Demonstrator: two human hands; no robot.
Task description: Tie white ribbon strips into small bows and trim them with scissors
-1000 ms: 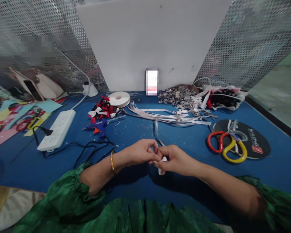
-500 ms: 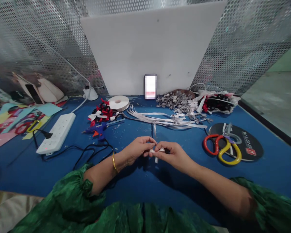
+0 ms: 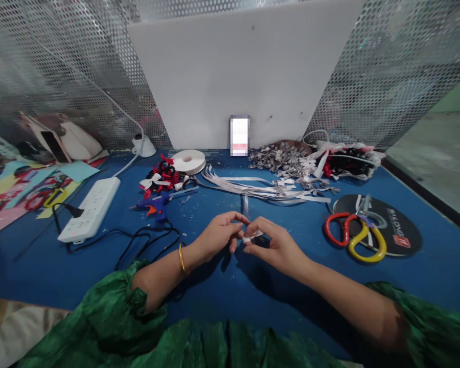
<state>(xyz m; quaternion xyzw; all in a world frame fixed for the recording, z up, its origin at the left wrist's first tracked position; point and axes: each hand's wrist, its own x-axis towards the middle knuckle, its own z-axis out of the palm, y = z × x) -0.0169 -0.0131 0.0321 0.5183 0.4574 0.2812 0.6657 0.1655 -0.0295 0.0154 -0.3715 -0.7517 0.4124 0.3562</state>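
Note:
Over the middle of the blue table, my two hands meet at a small piece of white ribbon (image 3: 247,239). My right hand (image 3: 273,244) pinches the ribbon between thumb and fingers. Fingertips of my left hand (image 3: 223,232) close on the ribbon's left side, partly hiding it. Its exact folds are too small to make out. Just beyond my fingers a strip of pale ribbon (image 3: 246,204) runs away from me. Behind it lies a bundle of cut white ribbons (image 3: 249,189), with a pile of small grey-white bows (image 3: 281,159) at its right.
At left are a blue glue gun (image 3: 157,205), red and black bows (image 3: 164,176), a ribbon roll (image 3: 189,161) and a white power strip (image 3: 90,209). Scissors (image 3: 348,237) rest on a black disc (image 3: 400,230) at right. A phone (image 3: 239,135) leans on the white board (image 3: 237,66).
The ribbon's tail that hung below my fingers is no longer visible there. My right-hand fingers have shifted and bent more around the ribbon. The view has moved slightly.

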